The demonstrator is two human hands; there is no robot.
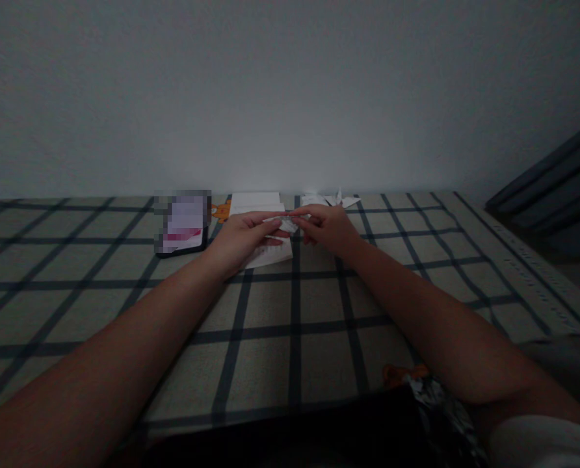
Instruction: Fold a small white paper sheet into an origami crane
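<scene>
Both my arms reach forward over a checked bedsheet. My left hand and my right hand meet at the far middle, fingers pinched on a small folded piece of white paper held between them. Under and behind the hands lie white paper sheets. A folded white paper figure sits just beyond my right hand, near the wall.
A phone with a lit screen lies left of my left hand. An orange cartoon print shows beside it. A plain wall rises behind the bed. A dark striped cloth is at the right.
</scene>
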